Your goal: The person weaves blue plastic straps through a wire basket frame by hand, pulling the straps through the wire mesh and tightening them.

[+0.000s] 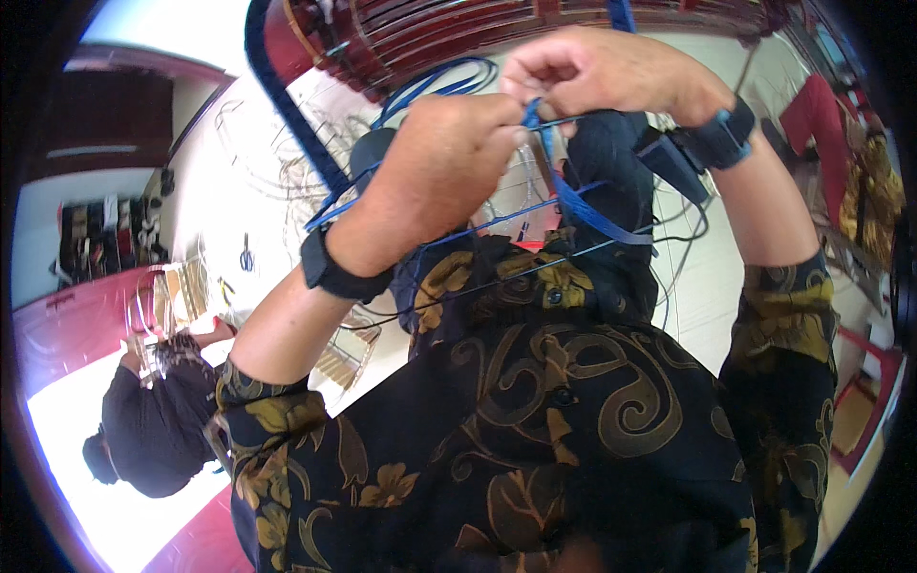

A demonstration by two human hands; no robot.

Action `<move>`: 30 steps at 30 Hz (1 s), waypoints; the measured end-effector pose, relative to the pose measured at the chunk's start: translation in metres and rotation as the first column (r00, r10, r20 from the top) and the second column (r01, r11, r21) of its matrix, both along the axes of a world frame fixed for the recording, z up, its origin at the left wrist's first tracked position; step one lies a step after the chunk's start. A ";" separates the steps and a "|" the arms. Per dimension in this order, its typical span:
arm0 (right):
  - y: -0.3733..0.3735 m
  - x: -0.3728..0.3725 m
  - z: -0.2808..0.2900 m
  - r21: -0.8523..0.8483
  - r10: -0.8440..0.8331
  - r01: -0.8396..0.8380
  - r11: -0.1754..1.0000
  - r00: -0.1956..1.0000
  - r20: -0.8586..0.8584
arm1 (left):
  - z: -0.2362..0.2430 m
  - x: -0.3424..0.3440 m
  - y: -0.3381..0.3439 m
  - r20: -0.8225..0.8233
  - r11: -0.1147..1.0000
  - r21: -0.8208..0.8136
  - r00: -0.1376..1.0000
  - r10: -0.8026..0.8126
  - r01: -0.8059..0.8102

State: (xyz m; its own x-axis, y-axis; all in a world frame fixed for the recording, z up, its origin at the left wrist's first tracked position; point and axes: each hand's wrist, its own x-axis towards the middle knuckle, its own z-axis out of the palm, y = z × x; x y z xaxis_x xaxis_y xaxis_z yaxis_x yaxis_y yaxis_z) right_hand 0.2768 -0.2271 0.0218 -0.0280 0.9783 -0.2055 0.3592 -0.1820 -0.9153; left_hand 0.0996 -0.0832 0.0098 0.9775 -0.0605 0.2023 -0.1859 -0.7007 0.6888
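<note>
Over my lap, both hands meet at a narrow blue strip (544, 141) that looks like flat plastic. My left hand (435, 172) is closed, its thumb and fingertips pinching the strip by a stretched blue cord. Just right of it, my right hand (611, 81) is curled, its fingertips pressed on the same strip. The strip's loose end (602, 222) hangs in a curve toward my right thigh. A dark blue frame bar (294, 119) rises on the left. Several thin blue strands (487, 226) stretch across my lap from the strands tied at that bar. My fingers hide the exact crossing point.
A coil of blue strip (444, 81) and tangled pale strands (272, 153) lie on the floor ahead, before reddish slatted furniture (420, 33). Blue-handled scissors (246, 256) are at left. A person in black (158, 420) sits lower left. Dark cables run from my wrist straps.
</note>
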 end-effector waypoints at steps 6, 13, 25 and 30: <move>-0.008 -0.004 0.002 0.021 -0.045 0.046 0.999 0.999 -0.024 | -0.002 -0.017 -0.019 0.183 0.827 0.537 0.980 0.076 -0.165; -0.013 -0.010 -0.003 0.025 -0.067 0.072 0.997 0.985 -0.159 | -0.017 -0.028 -0.054 0.398 0.761 0.447 0.866 0.302 -0.470; -0.014 -0.012 0.004 0.022 -0.058 0.063 0.998 0.981 -0.183 | -0.004 -0.046 -0.046 0.392 0.754 0.506 0.890 0.231 -0.419; -0.013 -0.013 0.001 0.023 -0.037 0.043 0.999 0.977 -0.209 | -0.004 -0.045 -0.040 0.360 0.722 0.514 0.881 0.309 -0.463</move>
